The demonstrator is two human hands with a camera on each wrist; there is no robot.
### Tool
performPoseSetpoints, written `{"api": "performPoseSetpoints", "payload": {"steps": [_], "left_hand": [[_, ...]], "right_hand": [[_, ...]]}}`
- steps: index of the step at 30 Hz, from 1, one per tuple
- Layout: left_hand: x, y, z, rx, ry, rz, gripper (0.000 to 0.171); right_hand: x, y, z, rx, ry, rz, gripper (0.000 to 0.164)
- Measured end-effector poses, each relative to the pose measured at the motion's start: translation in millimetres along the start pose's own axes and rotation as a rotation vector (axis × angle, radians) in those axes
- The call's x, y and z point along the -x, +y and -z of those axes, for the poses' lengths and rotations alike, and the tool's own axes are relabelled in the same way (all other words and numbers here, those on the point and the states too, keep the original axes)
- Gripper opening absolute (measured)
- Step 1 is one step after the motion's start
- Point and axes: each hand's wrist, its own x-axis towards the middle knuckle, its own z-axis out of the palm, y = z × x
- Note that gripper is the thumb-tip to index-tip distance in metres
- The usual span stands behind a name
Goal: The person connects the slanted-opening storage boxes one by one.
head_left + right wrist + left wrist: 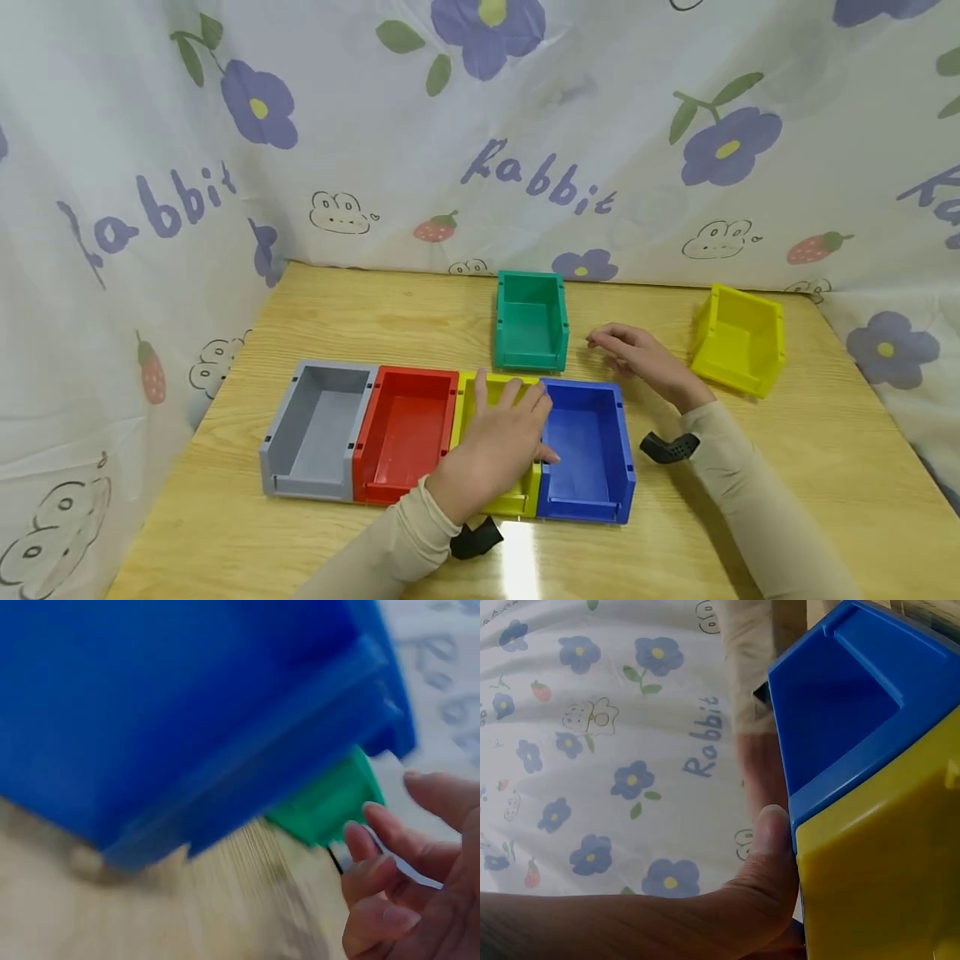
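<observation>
My left hand (498, 446) is over the front yellow bin (517, 502), fingers spread towards its back rim, thumb reaching over the blue bin (585, 442). In the left wrist view the thumb (769, 844) lies at the edge where the blue and yellow bins meet; the other fingers are mostly hidden there. My right hand (648, 358) hovers just right of the green bin (531, 325), fingers loosely bent and holding nothing. In the right wrist view those fingers (390, 877) show apart from the blue bin, with the green bin behind.
Left of the front yellow bin stand a red bin (408, 433) and a grey bin (322, 429), side by side in one row. Another yellow bin (738, 340) sits turned at the back right of the wooden table (375, 308). A printed curtain (390, 142) hangs behind.
</observation>
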Motion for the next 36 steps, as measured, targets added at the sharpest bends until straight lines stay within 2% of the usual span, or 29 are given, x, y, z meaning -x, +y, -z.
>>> {"api": "performPoseSetpoints", "payload": {"steps": [6, 13, 16, 21, 24, 28, 31, 36], "left_hand": [[0.2, 0.7, 0.3, -0.01, -0.019, 0.001, 0.067], [2.1, 3.7, -2.5, -0.012, -0.001, -0.015, 0.066], [1.7, 3.1, -3.3, -0.023, 0.01, -0.017, 0.065], [3.0, 0.4, -0.3, -0.012, 0.009, 0.001, 0.065], [3.3, 0.9, 0.9, -0.006, 0.012, 0.004, 0.064], [1.4, 0.3, 0.1, 0.005, 0.007, -0.004, 0.064], [-0.1, -0.3, -0.2, 0.012, 0.004, -0.001, 0.064], [0.3, 0.4, -0.6, 0.04, 0.006, 0.005, 0.063]], "right_hand": [[-34.1, -17.2, -6.4, 0.021, -0.06, 0.008, 0.048], [-44.1, -18.8, -19.2, 0.113, -0.052, 0.037, 0.048], [-43.4, -19.6, -16.4, 0.155, -0.053, 0.038, 0.047], [-28.5, -19.3, 10.5, 0.203, -0.045, -0.001, 0.04], [-6.4, -16.2, 32.5, 0.197, -0.043, -0.076, 0.036], [20.7, -13.1, 50.9, 0.238, -0.02, -0.182, 0.043], [28.1, -8.3, 54.9, 0.252, 0.024, -0.181, 0.049], [32.6, 3.8, 57.7, 0.187, 0.128, -0.124, 0.046]]}}
